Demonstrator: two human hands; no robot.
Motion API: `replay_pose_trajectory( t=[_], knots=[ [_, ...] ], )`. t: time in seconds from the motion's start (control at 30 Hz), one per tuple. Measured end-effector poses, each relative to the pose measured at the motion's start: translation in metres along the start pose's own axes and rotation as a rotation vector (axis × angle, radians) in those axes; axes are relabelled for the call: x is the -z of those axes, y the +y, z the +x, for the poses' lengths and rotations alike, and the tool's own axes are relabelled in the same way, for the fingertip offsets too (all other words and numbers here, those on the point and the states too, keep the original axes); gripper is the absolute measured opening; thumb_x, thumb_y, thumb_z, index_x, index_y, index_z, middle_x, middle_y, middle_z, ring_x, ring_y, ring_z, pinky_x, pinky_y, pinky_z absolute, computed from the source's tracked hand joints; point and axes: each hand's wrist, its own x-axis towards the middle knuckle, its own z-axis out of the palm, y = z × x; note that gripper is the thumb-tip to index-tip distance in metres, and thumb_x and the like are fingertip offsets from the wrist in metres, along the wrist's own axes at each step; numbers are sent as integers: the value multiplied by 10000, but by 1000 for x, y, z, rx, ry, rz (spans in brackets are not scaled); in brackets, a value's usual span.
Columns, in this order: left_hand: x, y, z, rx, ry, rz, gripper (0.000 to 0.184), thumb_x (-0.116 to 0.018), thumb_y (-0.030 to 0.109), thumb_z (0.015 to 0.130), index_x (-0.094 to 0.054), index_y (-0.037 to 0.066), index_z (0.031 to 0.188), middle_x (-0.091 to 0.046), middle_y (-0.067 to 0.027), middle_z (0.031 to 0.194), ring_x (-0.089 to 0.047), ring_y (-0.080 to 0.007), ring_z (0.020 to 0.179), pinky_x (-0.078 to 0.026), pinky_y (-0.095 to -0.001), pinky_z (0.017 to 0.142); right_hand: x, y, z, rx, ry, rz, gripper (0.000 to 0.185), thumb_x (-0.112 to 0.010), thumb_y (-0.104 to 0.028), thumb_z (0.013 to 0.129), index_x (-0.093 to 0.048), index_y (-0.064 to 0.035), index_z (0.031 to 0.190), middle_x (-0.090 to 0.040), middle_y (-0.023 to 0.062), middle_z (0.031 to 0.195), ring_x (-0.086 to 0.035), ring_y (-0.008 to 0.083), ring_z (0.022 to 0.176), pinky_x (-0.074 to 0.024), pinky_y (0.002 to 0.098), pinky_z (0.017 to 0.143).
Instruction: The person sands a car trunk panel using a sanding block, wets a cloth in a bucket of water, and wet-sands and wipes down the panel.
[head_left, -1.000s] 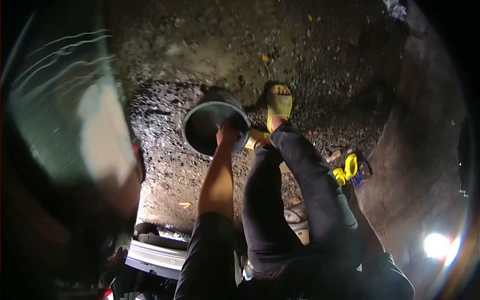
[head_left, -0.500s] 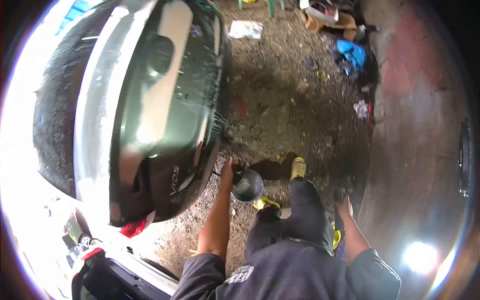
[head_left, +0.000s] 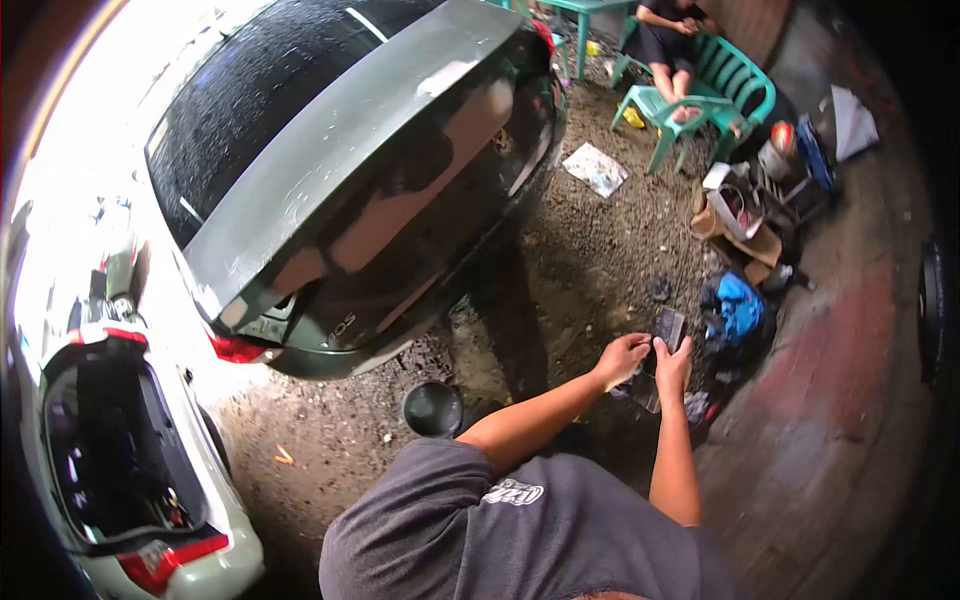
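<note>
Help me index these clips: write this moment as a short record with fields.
Right hand: gripping a flat oblong object
Left hand: close beside the object; contact unclear
Bucket: dark, standing on the ground, left of the person
Dark car: pale patches and VIOS lettering on its rear
Second car: light-coloured, rear end showing at lower left
Background: a seated person, feet on a green chair
Right side: blue cloth or bag, cannot tell which
</note>
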Motion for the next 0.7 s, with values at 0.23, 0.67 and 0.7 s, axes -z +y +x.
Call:
replay_pose_trajectory(
  t=[0.23, 0.67, 0.7],
  knots=[
    [-11, 77, 68, -165, -26, -240, 619, -455, 465, 1089, -494, -13, 1480, -577, -120, 1434, -513, -176, 1283, -358, -331, 1145, 3, -52, 103, 402, -37, -258, 414, -541, -395, 1042, -544, 6, 1144, -624, 254, 1085, -603, 476, 1040, -485, 522, 854],
    [108, 140, 178, -158, 420, -411, 656, -601, 674, 931, -705, 61, 1139, -710, -73, 1039, -653, -166, 911, -541, -338, 762, -107, -155, 216, 726, -511, 1, 665, -335, -543, 1083, -553, 25, 1352, -566, 227, 1351, -508, 397, 1250, -372, 464, 1086],
    [117, 149, 182, -144, 419, -454, 618, -653, 641, 918, -712, 67, 1139, -718, -66, 1047, -665, -165, 927, -542, -343, 771, -110, -157, 225, 704, -549, 17, 664, -330, -536, 1086, -554, 28, 1354, -553, 222, 1379, -500, 390, 1272, -364, 458, 1100]
  ],
)
